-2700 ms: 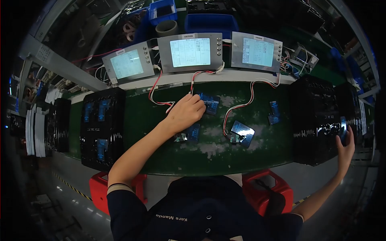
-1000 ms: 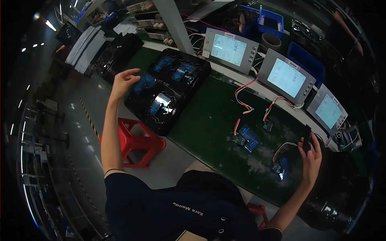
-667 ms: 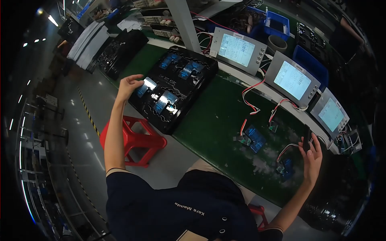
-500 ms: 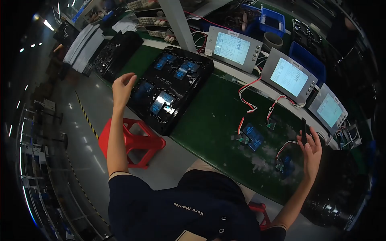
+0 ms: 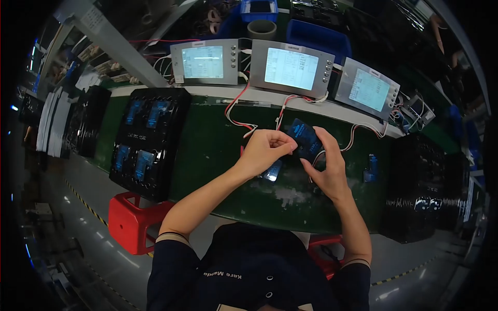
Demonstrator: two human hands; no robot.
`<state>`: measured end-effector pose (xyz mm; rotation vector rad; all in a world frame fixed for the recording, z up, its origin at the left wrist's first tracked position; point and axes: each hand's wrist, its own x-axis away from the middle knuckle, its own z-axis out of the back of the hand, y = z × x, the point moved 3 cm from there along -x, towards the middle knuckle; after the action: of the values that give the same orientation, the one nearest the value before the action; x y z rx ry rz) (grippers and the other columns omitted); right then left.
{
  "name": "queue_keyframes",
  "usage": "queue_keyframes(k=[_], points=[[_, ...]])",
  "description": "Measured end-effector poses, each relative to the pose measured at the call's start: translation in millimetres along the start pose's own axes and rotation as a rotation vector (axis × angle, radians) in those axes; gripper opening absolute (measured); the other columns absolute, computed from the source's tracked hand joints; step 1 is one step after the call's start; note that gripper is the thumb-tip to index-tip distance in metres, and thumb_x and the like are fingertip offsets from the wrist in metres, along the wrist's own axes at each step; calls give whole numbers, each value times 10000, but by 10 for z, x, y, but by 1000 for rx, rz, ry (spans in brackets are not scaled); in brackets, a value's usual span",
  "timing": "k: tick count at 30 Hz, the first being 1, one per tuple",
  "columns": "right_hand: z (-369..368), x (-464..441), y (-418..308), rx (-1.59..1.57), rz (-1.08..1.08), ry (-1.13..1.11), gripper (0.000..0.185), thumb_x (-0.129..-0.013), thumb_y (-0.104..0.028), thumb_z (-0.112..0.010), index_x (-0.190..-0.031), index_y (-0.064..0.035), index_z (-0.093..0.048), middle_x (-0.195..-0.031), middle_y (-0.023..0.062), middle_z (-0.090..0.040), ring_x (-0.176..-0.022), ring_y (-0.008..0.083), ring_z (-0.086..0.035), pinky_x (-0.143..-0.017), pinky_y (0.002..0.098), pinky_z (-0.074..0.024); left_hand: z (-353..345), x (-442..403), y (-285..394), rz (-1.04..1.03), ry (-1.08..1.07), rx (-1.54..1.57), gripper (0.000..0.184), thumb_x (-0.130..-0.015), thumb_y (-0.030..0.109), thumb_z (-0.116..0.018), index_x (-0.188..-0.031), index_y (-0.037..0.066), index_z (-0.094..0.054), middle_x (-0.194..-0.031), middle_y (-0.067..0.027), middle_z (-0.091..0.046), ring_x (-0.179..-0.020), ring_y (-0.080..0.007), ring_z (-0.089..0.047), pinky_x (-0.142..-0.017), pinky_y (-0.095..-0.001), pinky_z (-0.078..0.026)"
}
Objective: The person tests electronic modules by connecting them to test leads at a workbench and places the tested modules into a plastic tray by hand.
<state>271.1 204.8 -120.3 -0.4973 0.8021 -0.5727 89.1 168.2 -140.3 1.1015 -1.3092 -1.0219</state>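
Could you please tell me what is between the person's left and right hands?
In the head view, a dark flat blue-marked piece is between the left hand and the right hand.

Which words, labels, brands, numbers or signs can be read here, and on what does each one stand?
"Kara Manda": dark shirt, upside down; the vowels are somewhat blurred.
Held blue card and other blue cards: print too small to read.
Three screens: text and labels above too small.
Left black case: white print too blurred.
Metal post: label too small.
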Motion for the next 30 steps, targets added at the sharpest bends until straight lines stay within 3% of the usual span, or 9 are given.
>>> queue_keyframes(k=[4,12,15,17,18,19,21,24,30], points=[[21,17,33,-17,-15,-19,716,-676,7,-772,-1316,-15,-452,-1308,182,-499,-1187,356,-519,-978,398,-452,-105,-100,-63,7,-41,10,157,-847,93,-691,-917,-48,-699,-796,-63,-690,-705,-79,-626,-663,-212,-493],[2,37,52,144,65,-65,364,-699,-33,-757,-1049,-73,-665,-1306,203,-482,-1172,386,-518,-921,420,-487,-117,-75,-117,53,-1,78,110,-865,36,-647,-919,-52,-684,-837,-55,-681,-742,-79,-604,-722,-209,-488],[-12,29,77,149,50,-69,345,-706,-33,-751,-1039,-70,-666,-1297,206,-483,-1164,387,-521,-921,420,-484,-113,-59,-143,17,-14,115,89,-849,27,-656,-910,-32,-684,-863,-60,-685,-760,-110,-615,-688,-232,-485],[-53,29,171,145,18,-79,337,-710,-36,-749,-1034,-70,-666,-1288,206,-486,-1161,387,-520,-923,419,-481,-86,60,53,-417,222,-712,96,-790,7,-675,-882,-19,-682,-875,-68,-668,-819,-212,-613,-699,-312,-470],[-80,31,227,139,-14,-86,329,-713,-39,-748,-1030,-69,-666,-1280,206,-490,-1159,387,-520,-925,418,-478,-46,89,-10,-630,241,-911,186,-772,42,-676,-955,12,-675,-1004,-63,-641,-940,-274,-563,-772,-388,-434],[-99,23,264,141,-18,-83,329,-713,-39,-748,-1030,-69,-666,-1280,206,-490,-1159,387,-520,-925,418,-478,-29,110,-28,-631,235,-910,186,-772,42,-676,-955,12,-675,-1004,-63,-641,-940,-274,-563,-772,-388,-434],[-154,9,341,82,-72,-128,311,-718,-47,-747,-1017,-63,-667,-1265,200,-496,-1148,381,-518,-930,417,-468,-79,188,-73,-713,194,-1302,305,-771,100,-702,-1069,49,-660,-1155,-35,-623,-1046,-239,-545,-842,-391,-407],[-252,-14,411,74,-57,-179,294,-719,-53,-748,-1002,-58,-669,-1260,191,-501,-1153,374,-505,-937,420,-458,-90,204,-171,-692,108,-1438,404,-784,159,-702,-1167,58,-621,-1250,-33,-575,-1125,-238,-500,-872,-402,-381],[-321,-10,434,96,-31,-186,286,-716,-51,-751,-992,-50,-675,-1252,188,-508,-1169,374,-486,-946,427,-449,-114,213,-200,-677,91,-1482,426,-807,191,-686,-1192,29,-604,-1279,-49,-559,-1142,-258,-488,-871,-398,-382]])
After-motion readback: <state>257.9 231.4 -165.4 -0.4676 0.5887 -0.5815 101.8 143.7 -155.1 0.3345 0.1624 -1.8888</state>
